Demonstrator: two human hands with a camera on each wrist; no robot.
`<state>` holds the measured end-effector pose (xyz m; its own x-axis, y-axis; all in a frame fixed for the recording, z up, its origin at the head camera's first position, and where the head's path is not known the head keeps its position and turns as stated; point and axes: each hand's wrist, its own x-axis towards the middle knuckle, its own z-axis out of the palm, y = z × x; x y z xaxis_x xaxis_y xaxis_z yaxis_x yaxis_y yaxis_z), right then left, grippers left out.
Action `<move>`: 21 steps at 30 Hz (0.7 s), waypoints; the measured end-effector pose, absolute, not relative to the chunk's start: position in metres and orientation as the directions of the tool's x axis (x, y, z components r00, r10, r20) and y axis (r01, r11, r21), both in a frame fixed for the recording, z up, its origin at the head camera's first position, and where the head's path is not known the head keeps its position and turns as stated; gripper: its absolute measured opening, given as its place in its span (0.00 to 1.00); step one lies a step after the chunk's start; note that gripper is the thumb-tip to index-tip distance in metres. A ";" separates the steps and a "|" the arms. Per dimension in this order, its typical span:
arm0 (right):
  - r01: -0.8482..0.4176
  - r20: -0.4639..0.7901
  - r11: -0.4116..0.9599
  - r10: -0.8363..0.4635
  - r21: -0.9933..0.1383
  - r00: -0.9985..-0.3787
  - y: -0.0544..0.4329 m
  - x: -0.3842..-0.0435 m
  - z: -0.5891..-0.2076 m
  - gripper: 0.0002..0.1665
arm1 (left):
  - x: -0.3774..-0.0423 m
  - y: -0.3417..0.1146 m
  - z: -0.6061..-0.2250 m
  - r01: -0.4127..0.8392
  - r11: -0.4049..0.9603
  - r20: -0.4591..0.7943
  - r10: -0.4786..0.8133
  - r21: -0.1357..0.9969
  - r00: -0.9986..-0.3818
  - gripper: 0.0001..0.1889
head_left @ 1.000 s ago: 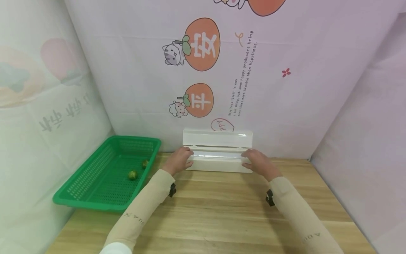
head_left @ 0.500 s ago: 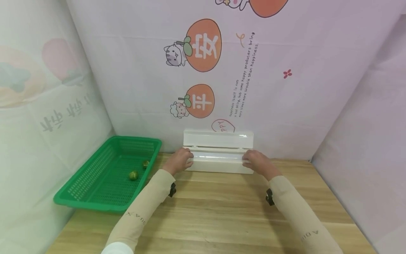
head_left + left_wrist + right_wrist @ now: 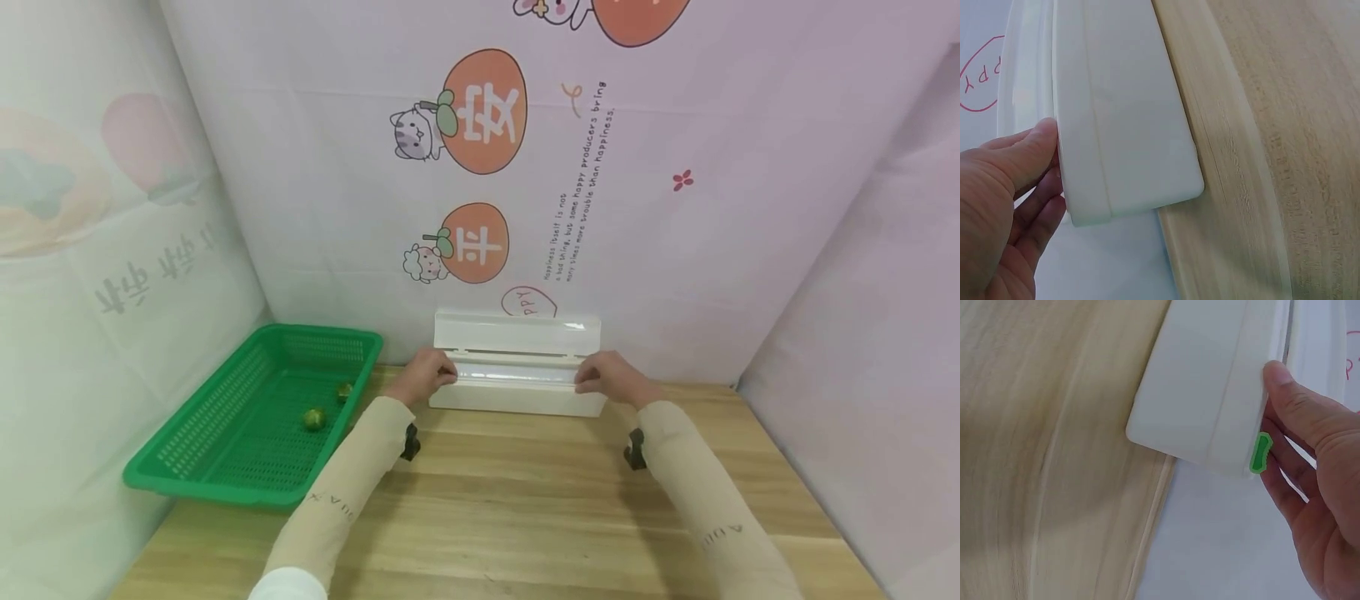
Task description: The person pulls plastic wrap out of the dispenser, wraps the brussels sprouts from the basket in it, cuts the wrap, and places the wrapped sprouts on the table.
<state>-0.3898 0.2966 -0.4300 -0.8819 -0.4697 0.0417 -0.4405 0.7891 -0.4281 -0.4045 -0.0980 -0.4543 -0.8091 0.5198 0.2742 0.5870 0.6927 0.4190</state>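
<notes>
A white cling film dispenser (image 3: 517,398) stands at the back of the table, its lid (image 3: 517,333) raised toward the wall. A roll of clear cling film (image 3: 516,374) shows inside. My left hand (image 3: 423,375) grips the dispenser's left end; in the left wrist view the thumb (image 3: 1046,131) lies on the upper edge and the other fingers curl beneath it. At the right end my right hand (image 3: 615,379) holds it the same way, near a small green piece (image 3: 1260,453). Fingers hide whether film is pinched too.
To the left, a green plastic basket (image 3: 202,493) holds two small gold-green balls (image 3: 314,419). Bare wooden tabletop (image 3: 525,508) lies in front of the dispenser. Printed white cloth (image 3: 337,192) hangs behind and at both sides.
Both hands' fingers have closed more tightly on the dispenser's ends. Its front face looks slightly larger and nearer than before. The head view has shifted a little; basket and balls stay put.
</notes>
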 end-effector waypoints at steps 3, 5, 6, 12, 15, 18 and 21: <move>-0.425 0.033 0.795 -0.457 -0.433 -0.889 0.297 -0.392 -0.428 0.02 | -0.407 -0.098 -0.456 0.557 0.692 0.272 0.487 0.459 -0.830 0.04; -0.411 0.034 0.802 -0.441 -0.433 -0.897 0.297 -0.394 -0.427 0.04 | -0.408 -0.097 -0.456 0.538 0.696 0.271 0.465 0.476 -0.843 0.04; -0.415 0.038 0.799 -0.445 -0.434 -0.895 0.296 -0.394 -0.426 0.04 | -0.409 -0.096 -0.457 0.530 0.701 0.273 0.455 0.477 -0.847 0.03; -0.467 0.092 0.768 -0.479 -0.439 -0.873 0.291 -0.392 -0.429 0.10 | -0.407 -0.090 -0.457 0.519 0.733 0.282 0.436 0.439 -0.855 0.04; -0.496 0.121 0.772 -0.492 -0.398 -0.862 0.289 -0.391 -0.431 0.11 | -0.406 -0.088 -0.454 0.518 0.745 0.278 0.437 0.421 -0.855 0.05; -0.507 0.126 0.789 -0.497 -0.348 -0.859 0.287 -0.392 -0.435 0.11 | -0.406 -0.087 -0.455 0.512 0.746 0.274 0.433 0.424 -0.858 0.06; -0.488 0.098 0.812 -0.484 -0.320 -0.870 0.287 -0.391 -0.437 0.10 | -0.406 -0.086 -0.458 0.500 0.754 0.266 0.423 0.426 -0.866 0.06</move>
<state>-0.3913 0.2870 -0.4370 -0.8696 -0.4838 0.0983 -0.4880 0.8122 -0.3197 -0.4061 -0.0860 -0.4576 -0.8658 0.4235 0.2665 0.4999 0.7540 0.4261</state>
